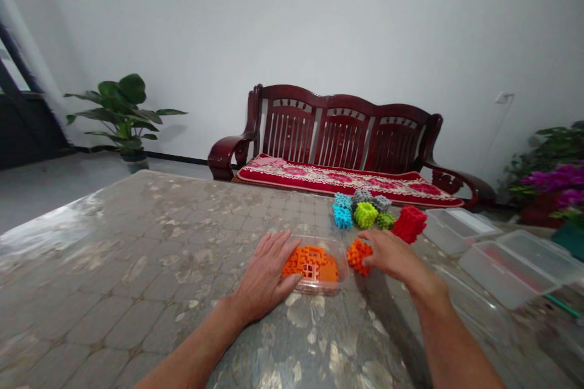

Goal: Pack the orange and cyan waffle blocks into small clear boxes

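Note:
My left hand (269,268) lies over the left end of a clear plastic container (343,257). Its thumb is on the near side and its straightened fingers on the far side, gripping that end. Flat orange interlocking building pieces (314,264) lie inside, one with a window shape. To the right of the container, my right hand (387,252) pinches a bumpy orange block cluster (359,256) between thumb and fingers. Beyond it stand blue blocks (342,211), a yellow-green block (365,215), a darker green one (385,220), grey ones (362,196) and a red cluster (410,223).
Translucent boxes (506,270) stand on the right of the patterned table (137,267), with a clear lid-like piece (474,301) nearer me. Behind the table is a dark red wooden bench (344,127). A potted plant (130,109) stands left, purple flowers (559,182) right.

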The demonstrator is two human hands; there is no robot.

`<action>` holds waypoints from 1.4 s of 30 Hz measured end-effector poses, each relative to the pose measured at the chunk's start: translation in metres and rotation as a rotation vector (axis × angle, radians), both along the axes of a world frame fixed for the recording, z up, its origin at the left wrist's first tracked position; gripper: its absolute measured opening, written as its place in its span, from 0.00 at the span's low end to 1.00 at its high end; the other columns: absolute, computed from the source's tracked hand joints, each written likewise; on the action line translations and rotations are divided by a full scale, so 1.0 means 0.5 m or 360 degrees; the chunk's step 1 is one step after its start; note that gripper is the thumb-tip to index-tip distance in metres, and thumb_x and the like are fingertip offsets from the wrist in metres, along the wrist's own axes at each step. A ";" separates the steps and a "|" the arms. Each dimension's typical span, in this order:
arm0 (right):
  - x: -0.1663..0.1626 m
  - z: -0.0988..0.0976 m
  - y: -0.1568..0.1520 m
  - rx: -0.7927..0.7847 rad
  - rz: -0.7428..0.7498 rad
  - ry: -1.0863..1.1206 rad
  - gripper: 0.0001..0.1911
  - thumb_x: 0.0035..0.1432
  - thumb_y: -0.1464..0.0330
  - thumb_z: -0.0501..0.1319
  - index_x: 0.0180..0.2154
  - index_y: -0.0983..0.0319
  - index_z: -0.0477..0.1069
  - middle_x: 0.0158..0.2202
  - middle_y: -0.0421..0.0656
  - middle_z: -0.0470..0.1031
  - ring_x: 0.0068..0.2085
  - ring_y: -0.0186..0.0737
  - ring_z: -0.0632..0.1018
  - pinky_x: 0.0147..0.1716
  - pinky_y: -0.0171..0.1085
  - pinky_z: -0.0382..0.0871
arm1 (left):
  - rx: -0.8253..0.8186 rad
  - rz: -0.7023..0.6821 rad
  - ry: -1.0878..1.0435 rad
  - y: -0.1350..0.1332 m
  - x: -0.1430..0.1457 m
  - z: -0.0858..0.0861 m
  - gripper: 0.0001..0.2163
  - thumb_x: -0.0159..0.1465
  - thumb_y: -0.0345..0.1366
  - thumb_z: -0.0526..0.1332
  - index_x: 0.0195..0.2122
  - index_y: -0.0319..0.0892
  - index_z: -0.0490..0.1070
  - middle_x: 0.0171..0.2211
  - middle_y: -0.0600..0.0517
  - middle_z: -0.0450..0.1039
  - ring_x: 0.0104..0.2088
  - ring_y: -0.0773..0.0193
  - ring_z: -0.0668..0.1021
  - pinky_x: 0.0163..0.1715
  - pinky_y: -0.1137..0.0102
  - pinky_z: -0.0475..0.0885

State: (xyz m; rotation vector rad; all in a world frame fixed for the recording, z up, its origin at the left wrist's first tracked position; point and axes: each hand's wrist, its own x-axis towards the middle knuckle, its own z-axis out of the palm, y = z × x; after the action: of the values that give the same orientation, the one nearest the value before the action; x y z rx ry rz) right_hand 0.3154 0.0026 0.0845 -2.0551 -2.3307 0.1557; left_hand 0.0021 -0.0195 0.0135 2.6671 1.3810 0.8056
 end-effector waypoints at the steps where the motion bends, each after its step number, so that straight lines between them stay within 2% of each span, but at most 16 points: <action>1: -0.002 0.000 -0.001 -0.0005 -0.0012 -0.0023 0.30 0.47 0.71 0.63 0.56 0.60 0.73 0.54 0.49 0.77 0.54 0.53 0.75 0.51 0.42 0.66 | -0.0007 0.0005 0.0002 0.000 0.000 0.000 0.27 0.63 0.38 0.60 0.64 0.45 0.62 0.67 0.42 0.61 0.67 0.50 0.64 0.68 0.47 0.53; 6: -0.014 -0.002 -0.003 -0.0047 -0.0053 -0.0088 0.27 0.47 0.73 0.62 0.52 0.58 0.75 0.51 0.48 0.78 0.52 0.53 0.76 0.48 0.41 0.67 | -0.0005 0.0015 0.0024 0.000 0.001 0.000 0.27 0.63 0.38 0.60 0.64 0.45 0.62 0.67 0.42 0.61 0.66 0.50 0.65 0.68 0.47 0.53; 12: -0.012 -0.014 0.000 0.0011 -0.0012 -0.0083 0.29 0.49 0.77 0.59 0.55 0.63 0.71 0.55 0.53 0.75 0.56 0.54 0.75 0.53 0.43 0.66 | -0.0010 0.0022 0.0049 -0.003 -0.001 0.003 0.28 0.63 0.39 0.60 0.64 0.46 0.61 0.67 0.43 0.62 0.66 0.51 0.65 0.68 0.46 0.52; 16: -0.014 -0.003 -0.004 0.0053 -0.0054 0.0030 0.33 0.47 0.76 0.58 0.58 0.64 0.68 0.56 0.53 0.74 0.56 0.54 0.74 0.54 0.45 0.66 | -0.0029 0.0029 0.0059 -0.004 0.000 0.005 0.28 0.63 0.39 0.61 0.65 0.45 0.61 0.67 0.43 0.62 0.66 0.51 0.64 0.68 0.46 0.52; 18: -0.021 0.009 -0.011 0.0035 0.0034 0.0157 0.32 0.47 0.74 0.60 0.57 0.63 0.69 0.56 0.51 0.73 0.56 0.52 0.74 0.55 0.44 0.65 | -0.0035 0.0031 0.0065 -0.004 0.001 0.006 0.28 0.63 0.39 0.61 0.65 0.45 0.61 0.67 0.42 0.61 0.66 0.50 0.64 0.68 0.45 0.52; 21: -0.043 0.028 -0.025 -0.0028 0.0307 0.0363 0.30 0.46 0.71 0.63 0.54 0.61 0.71 0.54 0.49 0.73 0.54 0.48 0.74 0.55 0.41 0.65 | -0.0044 0.0037 0.0075 -0.002 0.002 0.004 0.28 0.63 0.39 0.60 0.65 0.45 0.60 0.67 0.43 0.61 0.67 0.50 0.64 0.68 0.44 0.51; 24: -0.070 0.040 -0.039 -0.0080 0.0494 0.0451 0.30 0.46 0.72 0.62 0.55 0.61 0.71 0.53 0.48 0.73 0.53 0.47 0.73 0.55 0.41 0.64 | -0.0036 0.0035 0.0076 -0.002 0.001 0.002 0.29 0.63 0.39 0.61 0.65 0.45 0.59 0.67 0.43 0.61 0.67 0.50 0.63 0.68 0.44 0.51; 28: -0.088 0.037 -0.044 -0.0182 0.0574 0.0445 0.32 0.46 0.71 0.63 0.56 0.61 0.71 0.52 0.48 0.74 0.54 0.48 0.73 0.54 0.42 0.65 | 0.0007 0.0016 0.0062 -0.002 -0.001 0.001 0.29 0.63 0.40 0.61 0.65 0.45 0.60 0.67 0.42 0.62 0.66 0.50 0.64 0.68 0.46 0.51; 31: -0.085 0.028 -0.039 -0.0226 0.0626 0.0431 0.28 0.49 0.70 0.62 0.54 0.60 0.73 0.52 0.47 0.75 0.54 0.49 0.73 0.55 0.43 0.65 | 0.0039 0.0010 0.0048 -0.002 0.000 0.000 0.28 0.63 0.40 0.60 0.65 0.45 0.60 0.66 0.42 0.62 0.66 0.51 0.65 0.68 0.47 0.52; 36: -0.084 0.016 -0.037 -0.0125 0.0637 0.0388 0.23 0.57 0.70 0.58 0.54 0.61 0.74 0.52 0.49 0.77 0.54 0.50 0.72 0.57 0.46 0.63 | 0.0067 -0.0004 0.0025 0.000 -0.001 -0.005 0.28 0.64 0.41 0.60 0.65 0.45 0.60 0.66 0.42 0.63 0.65 0.51 0.66 0.68 0.48 0.52; 42: -0.104 0.001 -0.034 -0.0088 0.0676 0.0399 0.25 0.54 0.75 0.57 0.53 0.59 0.76 0.50 0.45 0.78 0.54 0.47 0.72 0.57 0.43 0.63 | 0.0031 0.0006 0.0036 -0.001 0.000 -0.001 0.29 0.63 0.41 0.61 0.65 0.45 0.59 0.66 0.42 0.63 0.65 0.51 0.65 0.68 0.47 0.52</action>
State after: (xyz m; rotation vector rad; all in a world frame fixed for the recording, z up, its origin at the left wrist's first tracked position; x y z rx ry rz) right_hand 0.2634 -0.0144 0.0850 -1.4277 -2.5786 0.4612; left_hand 0.0019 -0.0198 0.0129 2.6976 1.3905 0.7959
